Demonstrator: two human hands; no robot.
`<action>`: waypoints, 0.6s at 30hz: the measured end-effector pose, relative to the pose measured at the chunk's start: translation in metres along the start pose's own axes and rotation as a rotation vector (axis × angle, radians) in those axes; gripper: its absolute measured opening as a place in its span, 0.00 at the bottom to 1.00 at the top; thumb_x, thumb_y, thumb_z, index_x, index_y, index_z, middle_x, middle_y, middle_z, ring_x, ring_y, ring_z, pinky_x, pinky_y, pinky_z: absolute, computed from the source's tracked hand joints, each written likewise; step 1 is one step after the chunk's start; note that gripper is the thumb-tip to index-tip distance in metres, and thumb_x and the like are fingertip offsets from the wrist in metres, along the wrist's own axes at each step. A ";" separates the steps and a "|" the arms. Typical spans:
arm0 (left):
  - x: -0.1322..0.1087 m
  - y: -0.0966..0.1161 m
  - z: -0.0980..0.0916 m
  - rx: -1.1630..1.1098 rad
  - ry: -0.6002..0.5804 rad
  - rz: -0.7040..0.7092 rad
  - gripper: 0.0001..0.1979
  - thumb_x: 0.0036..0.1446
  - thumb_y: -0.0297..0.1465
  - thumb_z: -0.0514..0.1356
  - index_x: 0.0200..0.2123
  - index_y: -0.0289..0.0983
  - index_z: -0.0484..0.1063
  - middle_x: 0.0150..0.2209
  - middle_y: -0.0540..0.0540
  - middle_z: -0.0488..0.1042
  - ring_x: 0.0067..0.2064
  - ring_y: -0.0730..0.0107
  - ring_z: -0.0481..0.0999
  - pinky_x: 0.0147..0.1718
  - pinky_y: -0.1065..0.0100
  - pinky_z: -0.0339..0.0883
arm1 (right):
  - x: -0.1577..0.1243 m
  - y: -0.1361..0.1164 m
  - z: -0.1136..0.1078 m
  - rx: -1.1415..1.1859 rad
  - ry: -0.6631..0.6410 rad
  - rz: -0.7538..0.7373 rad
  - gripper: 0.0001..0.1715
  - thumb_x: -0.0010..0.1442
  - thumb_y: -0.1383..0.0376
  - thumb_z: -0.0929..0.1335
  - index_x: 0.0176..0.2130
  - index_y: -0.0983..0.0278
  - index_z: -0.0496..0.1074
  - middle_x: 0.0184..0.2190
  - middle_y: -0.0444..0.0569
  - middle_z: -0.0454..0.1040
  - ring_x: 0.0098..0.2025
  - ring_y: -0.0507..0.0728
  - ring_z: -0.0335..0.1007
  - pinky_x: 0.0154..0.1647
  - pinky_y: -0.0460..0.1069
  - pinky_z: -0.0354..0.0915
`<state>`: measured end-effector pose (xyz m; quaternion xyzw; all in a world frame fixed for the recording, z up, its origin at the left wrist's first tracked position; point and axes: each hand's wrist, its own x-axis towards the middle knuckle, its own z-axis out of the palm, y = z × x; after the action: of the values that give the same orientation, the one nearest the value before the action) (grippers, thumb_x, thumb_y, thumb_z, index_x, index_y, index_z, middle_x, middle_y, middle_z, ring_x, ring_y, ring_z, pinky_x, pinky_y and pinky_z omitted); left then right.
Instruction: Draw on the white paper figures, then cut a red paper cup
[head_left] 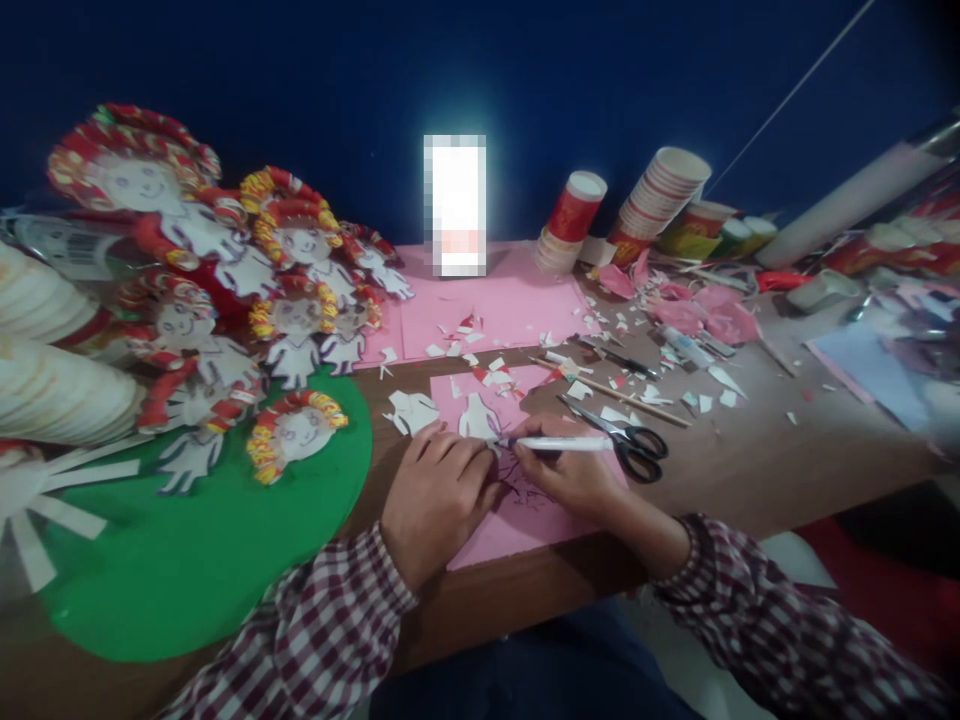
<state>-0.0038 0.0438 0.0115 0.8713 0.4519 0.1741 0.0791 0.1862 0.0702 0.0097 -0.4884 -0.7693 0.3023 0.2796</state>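
Note:
My right hand (570, 472) is closed around a white marker pen (566, 443), its dark tip at the lower part of a white paper cutout (476, 418) shaped like a small body. My left hand (439, 490) has its fingers bent and pressed together over the cutout's lower end, holding it against a pink sheet (480, 540). Dark pen strokes mark the sheet between my hands. A second white cutout (412, 411) lies just beyond my left fingers. To the right of my right hand, black-handled scissors (637, 450) rest partly open on the table.
Paper dolls with red and yellow rims (296, 435) stand and lie at left, some on a green round sheet (225, 570). Paper scraps, a wooden stick (637, 400) and a black pen (626, 362) litter the table. Stacked paper cups (660, 200) stand at the back.

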 end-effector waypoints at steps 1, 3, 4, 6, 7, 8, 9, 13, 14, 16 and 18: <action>0.000 0.000 0.000 0.000 -0.002 -0.002 0.12 0.60 0.36 0.53 0.41 0.36 0.70 0.41 0.44 0.74 0.44 0.61 0.69 0.55 0.52 0.54 | 0.000 0.000 0.000 0.008 0.000 -0.003 0.06 0.59 0.65 0.63 0.34 0.64 0.69 0.28 0.46 0.73 0.30 0.53 0.68 0.33 0.47 0.63; 0.000 0.000 0.000 0.001 -0.008 -0.004 0.12 0.60 0.36 0.53 0.41 0.36 0.70 0.41 0.45 0.74 0.44 0.61 0.69 0.55 0.52 0.54 | 0.000 -0.001 0.000 0.027 0.001 -0.006 0.06 0.59 0.65 0.63 0.34 0.64 0.69 0.28 0.46 0.73 0.30 0.53 0.68 0.32 0.47 0.63; 0.000 0.000 0.000 0.001 -0.008 -0.004 0.12 0.60 0.36 0.53 0.41 0.36 0.71 0.41 0.45 0.74 0.44 0.61 0.69 0.55 0.52 0.54 | 0.000 -0.001 0.000 0.034 -0.002 -0.007 0.06 0.59 0.65 0.63 0.34 0.64 0.69 0.28 0.46 0.73 0.30 0.52 0.68 0.32 0.47 0.62; 0.000 0.001 0.000 0.002 -0.007 -0.003 0.12 0.60 0.36 0.53 0.41 0.36 0.71 0.41 0.45 0.74 0.44 0.61 0.69 0.54 0.52 0.54 | -0.001 -0.001 -0.001 0.039 -0.011 -0.006 0.05 0.58 0.66 0.64 0.34 0.64 0.69 0.28 0.46 0.73 0.30 0.52 0.68 0.32 0.46 0.62; 0.000 0.001 0.000 0.003 -0.006 -0.002 0.12 0.60 0.36 0.53 0.41 0.36 0.71 0.41 0.44 0.74 0.44 0.61 0.69 0.54 0.52 0.54 | -0.001 0.000 -0.001 0.040 -0.016 -0.001 0.05 0.58 0.66 0.64 0.33 0.64 0.68 0.28 0.45 0.73 0.30 0.52 0.68 0.32 0.46 0.62; 0.000 0.000 0.000 0.004 -0.004 -0.002 0.12 0.60 0.36 0.53 0.41 0.36 0.71 0.41 0.44 0.74 0.44 0.61 0.69 0.54 0.52 0.54 | -0.001 0.000 -0.001 0.045 -0.020 0.003 0.05 0.58 0.66 0.64 0.33 0.64 0.68 0.28 0.45 0.73 0.30 0.52 0.68 0.32 0.46 0.62; 0.000 0.000 0.000 0.004 -0.002 -0.002 0.12 0.60 0.36 0.53 0.41 0.36 0.71 0.41 0.44 0.74 0.44 0.61 0.69 0.54 0.52 0.54 | -0.001 0.000 -0.001 0.049 -0.020 0.008 0.05 0.58 0.66 0.64 0.34 0.64 0.68 0.29 0.46 0.73 0.30 0.52 0.68 0.32 0.46 0.62; 0.000 0.000 0.000 0.006 0.007 -0.003 0.11 0.60 0.36 0.54 0.41 0.36 0.71 0.40 0.44 0.74 0.44 0.61 0.69 0.54 0.51 0.55 | 0.000 0.000 -0.001 0.032 0.002 0.008 0.05 0.58 0.65 0.64 0.34 0.64 0.69 0.29 0.45 0.73 0.31 0.53 0.69 0.34 0.47 0.62; 0.000 0.000 0.000 0.006 0.008 -0.003 0.11 0.60 0.36 0.54 0.41 0.36 0.71 0.40 0.44 0.74 0.44 0.61 0.69 0.54 0.51 0.55 | 0.000 0.000 -0.001 0.021 0.003 0.006 0.05 0.58 0.65 0.64 0.34 0.63 0.69 0.29 0.45 0.73 0.32 0.53 0.69 0.35 0.47 0.62; 0.000 0.000 0.000 0.006 0.011 -0.001 0.11 0.59 0.36 0.54 0.40 0.36 0.71 0.40 0.44 0.74 0.44 0.60 0.70 0.53 0.51 0.55 | 0.000 0.000 -0.001 0.011 -0.008 0.010 0.05 0.59 0.65 0.64 0.34 0.63 0.69 0.29 0.45 0.74 0.32 0.53 0.69 0.36 0.48 0.62; 0.001 0.001 0.000 0.005 0.010 0.002 0.11 0.59 0.35 0.54 0.40 0.36 0.71 0.40 0.44 0.74 0.44 0.60 0.70 0.53 0.51 0.56 | -0.001 0.001 -0.001 0.020 -0.018 0.008 0.05 0.59 0.65 0.64 0.35 0.63 0.69 0.30 0.45 0.74 0.32 0.53 0.69 0.36 0.48 0.62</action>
<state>-0.0032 0.0440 0.0119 0.8710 0.4520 0.1775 0.0742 0.1875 0.0701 0.0094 -0.4859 -0.7668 0.3157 0.2762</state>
